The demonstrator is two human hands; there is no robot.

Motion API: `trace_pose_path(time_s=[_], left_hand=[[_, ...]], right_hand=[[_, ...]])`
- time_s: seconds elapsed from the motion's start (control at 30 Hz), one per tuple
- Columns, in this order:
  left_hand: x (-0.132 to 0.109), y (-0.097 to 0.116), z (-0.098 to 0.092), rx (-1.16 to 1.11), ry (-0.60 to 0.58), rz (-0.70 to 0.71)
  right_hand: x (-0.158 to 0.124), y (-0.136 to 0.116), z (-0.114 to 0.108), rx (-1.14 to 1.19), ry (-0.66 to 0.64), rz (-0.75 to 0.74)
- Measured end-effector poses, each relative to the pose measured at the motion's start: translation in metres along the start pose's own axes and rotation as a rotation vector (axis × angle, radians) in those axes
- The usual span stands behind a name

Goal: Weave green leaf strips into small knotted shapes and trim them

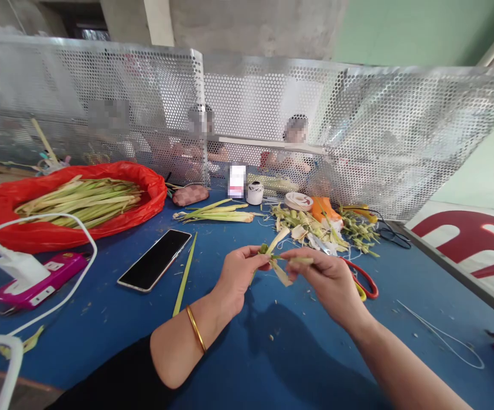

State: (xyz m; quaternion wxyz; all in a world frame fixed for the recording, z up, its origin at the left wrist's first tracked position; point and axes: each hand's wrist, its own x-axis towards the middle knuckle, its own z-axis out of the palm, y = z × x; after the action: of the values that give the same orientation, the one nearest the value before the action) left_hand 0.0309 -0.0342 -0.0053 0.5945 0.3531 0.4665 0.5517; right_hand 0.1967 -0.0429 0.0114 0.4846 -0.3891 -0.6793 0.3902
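Over the middle of the blue table, my left hand (243, 270) pinches a small folded piece of green and pale leaf strips (276, 259). My right hand (321, 276) is closed on a strip end of the same piece, a little to its right. Loose strip ends stick up and hang down between the two hands. Red-handled scissors (369, 282) lie partly behind my right hand. A single long green strip (185, 273) rests on the table left of my left hand. Beyond my hands lies a small bundle of yellow-green strips (221, 212).
A red plastic bag (151, 193) full of strips stands at the left, near a purple power strip (61, 273) with a white cable. A black-screened phone (155, 262) lies flat. Finished-looking leaf pieces (307, 225) pile at the back right, before a perforated metal screen (255, 102); people sit behind it.
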Motion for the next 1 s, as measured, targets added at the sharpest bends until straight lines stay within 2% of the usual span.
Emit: trace_pose_path(time_s=[0.07, 0.13, 0.37, 0.43, 0.6, 0.73, 0.9, 1.0], left_hand=[[0.0, -0.001, 0.001, 0.006, -0.01, -0.016], [-0.001, -0.002, 0.002, 0.023, -0.025, -0.018], [-0.004, -0.005, 0.005, 0.101, -0.025, 0.024], [-0.004, -0.006, 0.006, 0.12, -0.016, 0.032], [-0.004, -0.01, 0.006, 0.146, -0.023, 0.064], [-0.005, -0.011, 0.007, 0.141, -0.033, 0.088], [-0.007, -0.011, 0.009, 0.137, -0.02, 0.082], [-0.007, -0.01, 0.008, 0.152, 0.002, 0.1]], right_hand=[[0.001, 0.002, 0.001, -0.079, 0.097, -0.094], [0.002, 0.004, 0.002, -0.084, 0.144, -0.127], [0.0, 0.012, 0.014, 0.234, 0.182, 0.121], [-0.002, 0.012, 0.015, 0.16, 0.207, 0.11], [-0.006, 0.012, 0.016, -0.269, 0.203, -0.023], [-0.006, 0.014, 0.015, -0.343, 0.221, 0.006], [-0.006, 0.017, 0.016, -0.456, 0.172, -0.046], [-0.007, 0.018, 0.017, -0.484, 0.211, -0.009]])
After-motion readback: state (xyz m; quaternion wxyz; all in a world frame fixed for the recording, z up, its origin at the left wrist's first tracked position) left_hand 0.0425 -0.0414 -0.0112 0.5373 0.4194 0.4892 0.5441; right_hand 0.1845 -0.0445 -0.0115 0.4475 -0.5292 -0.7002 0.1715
